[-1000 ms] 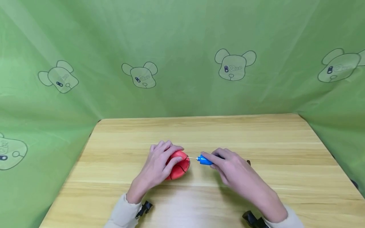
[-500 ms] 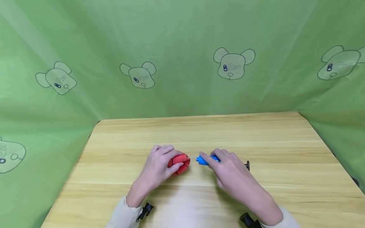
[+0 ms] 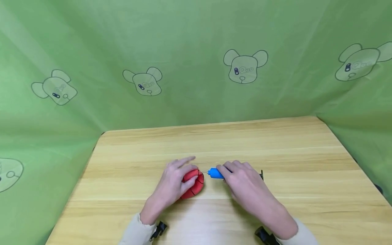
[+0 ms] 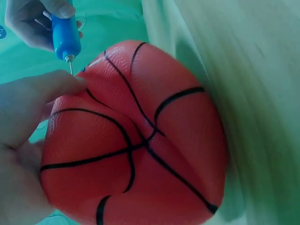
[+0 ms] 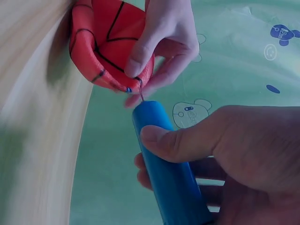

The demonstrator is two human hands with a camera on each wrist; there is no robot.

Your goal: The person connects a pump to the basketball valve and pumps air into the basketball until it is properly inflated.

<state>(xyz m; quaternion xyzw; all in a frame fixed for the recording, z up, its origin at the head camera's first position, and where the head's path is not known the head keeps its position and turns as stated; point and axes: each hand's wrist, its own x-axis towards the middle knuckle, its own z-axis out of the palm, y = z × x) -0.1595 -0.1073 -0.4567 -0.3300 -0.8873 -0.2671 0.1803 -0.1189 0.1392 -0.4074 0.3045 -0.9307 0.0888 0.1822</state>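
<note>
A soft red basketball (image 4: 154, 117) with black lines, dented and partly deflated, is pinched between the thumb and fingers of the left hand (image 3: 173, 180). One of that hand's fingers is raised off the ball in the head view. The right hand (image 3: 245, 180) grips a blue hand pump (image 5: 164, 164) around its barrel. From the pump's tip a thin metal needle (image 5: 142, 94) runs to the ball's edge, beside the left thumb. The pump's black handle (image 3: 261, 175) sticks out past the right hand.
Both hands work above a light wooden table (image 3: 214, 143). A green cloth (image 3: 190, 41) printed with bear heads stands behind and at both sides. Black camera mounts (image 3: 159, 229) sit at the wrists.
The ball was squeezed narrower half a second ago and now shows a wider dented face. A left finger has lifted. The pump has shifted slightly left in the view, which has itself tilted.
</note>
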